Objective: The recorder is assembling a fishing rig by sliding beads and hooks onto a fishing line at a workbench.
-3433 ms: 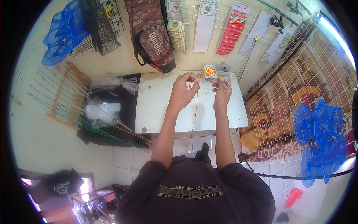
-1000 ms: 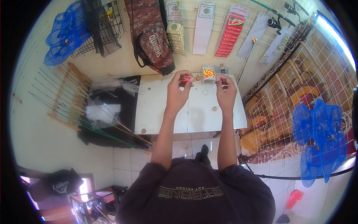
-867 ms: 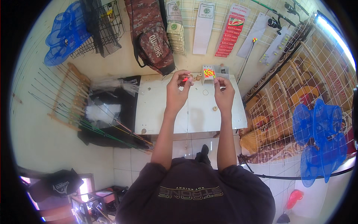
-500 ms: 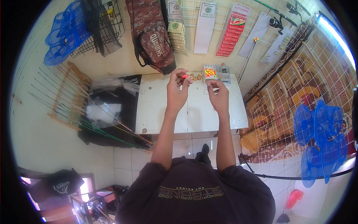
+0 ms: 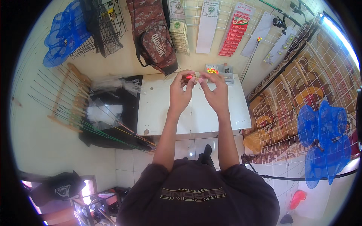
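Above the white table point(image 5: 162, 113), my left hand point(image 5: 180, 94) pinches a small bright pink-red piece point(image 5: 189, 77), too small to name surely. My right hand point(image 5: 217, 94) is right beside it, thumb and fingertips closed together almost touching the left fingertips. What the right fingers hold is too small to make out. Just behind the hands stands a light grey compartment tray point(image 5: 230, 78), with small yellow and red pieces point(image 5: 212, 71) in its left part and a little dark bottle point(image 5: 226, 69) at the back.
A camouflage rod bag point(image 5: 158, 45) hangs behind the table. Fishing rods on a wooden rack point(image 5: 77, 98) stand at the left, beside clear plastic bags point(image 5: 117, 86). Wire grid panels point(image 5: 286, 113) and blue nets point(image 5: 324, 143) are at the right.
My right hand has moved left and slightly up to meet the left hand. Small tan pieces on the table are now mostly behind the fingers. The left hand has barely moved.
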Demonstrator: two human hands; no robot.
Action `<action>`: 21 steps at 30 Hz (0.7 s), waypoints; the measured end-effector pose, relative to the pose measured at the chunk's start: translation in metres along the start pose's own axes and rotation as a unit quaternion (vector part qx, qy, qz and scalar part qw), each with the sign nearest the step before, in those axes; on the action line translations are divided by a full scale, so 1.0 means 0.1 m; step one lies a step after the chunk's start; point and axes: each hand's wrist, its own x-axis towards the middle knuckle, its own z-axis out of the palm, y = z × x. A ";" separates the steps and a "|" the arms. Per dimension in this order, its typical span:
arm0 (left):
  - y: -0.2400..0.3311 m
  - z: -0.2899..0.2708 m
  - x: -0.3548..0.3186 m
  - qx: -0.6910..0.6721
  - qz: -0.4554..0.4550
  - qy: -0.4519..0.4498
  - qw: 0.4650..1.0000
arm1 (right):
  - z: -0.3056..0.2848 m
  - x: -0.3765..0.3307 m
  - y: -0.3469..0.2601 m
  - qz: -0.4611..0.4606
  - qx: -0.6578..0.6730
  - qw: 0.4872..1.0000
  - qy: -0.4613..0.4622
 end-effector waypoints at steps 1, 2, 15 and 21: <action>-0.01 0.00 0.00 0.000 0.001 0.000 1.000 | 0.01 0.00 0.02 0.043 0.020 0.999 -0.020; -0.03 0.00 0.00 0.002 0.002 -0.002 1.000 | 0.05 0.00 0.03 0.017 0.042 0.999 0.026; -0.11 0.01 0.02 -0.049 0.002 0.011 0.999 | 0.05 -0.03 0.16 0.085 0.051 0.994 0.039; -0.08 0.02 0.01 -0.042 -0.008 0.011 0.999 | 0.09 0.01 0.15 0.077 0.084 0.993 0.032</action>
